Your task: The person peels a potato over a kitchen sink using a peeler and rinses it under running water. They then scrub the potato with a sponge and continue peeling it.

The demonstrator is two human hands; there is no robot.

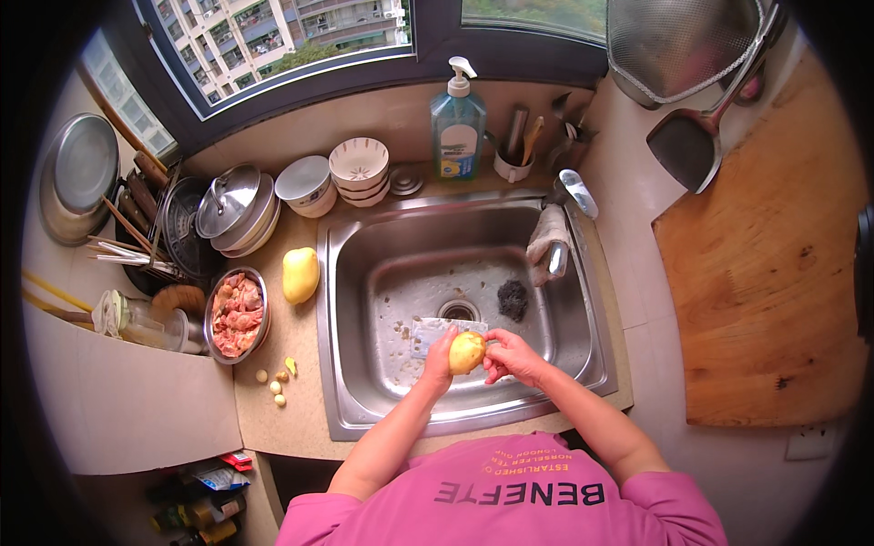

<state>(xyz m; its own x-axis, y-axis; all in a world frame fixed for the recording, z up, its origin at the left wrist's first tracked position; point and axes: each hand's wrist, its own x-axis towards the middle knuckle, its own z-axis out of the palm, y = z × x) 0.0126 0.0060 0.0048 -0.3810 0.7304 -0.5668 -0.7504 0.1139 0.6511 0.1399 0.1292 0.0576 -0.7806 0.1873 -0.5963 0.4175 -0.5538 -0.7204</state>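
Observation:
Over the sink (389,225), my left hand (440,362) grips a yellow potato (467,353). The fingertips of my right hand (512,356) touch the potato's right side, its other fingers curled; whether they pinch anything small is not clear. Beneath my hands a pale flat sheet or packet (427,329) lies on the sink floor, partly hidden, beside the drain (459,311). Small brown bits are scattered around it. A dark scouring pad (512,300) rests to the right of the drain. Another, larger yellow potato (300,275) sits on the counter left of the sink.
Left on the counter are a bowl of raw meat pieces (237,315) and several garlic cloves (276,388). Stacked bowls (359,167) and a soap pump bottle (457,130) line the back. A cloth hangs over the faucet (558,259); a wooden board (765,293) stands right.

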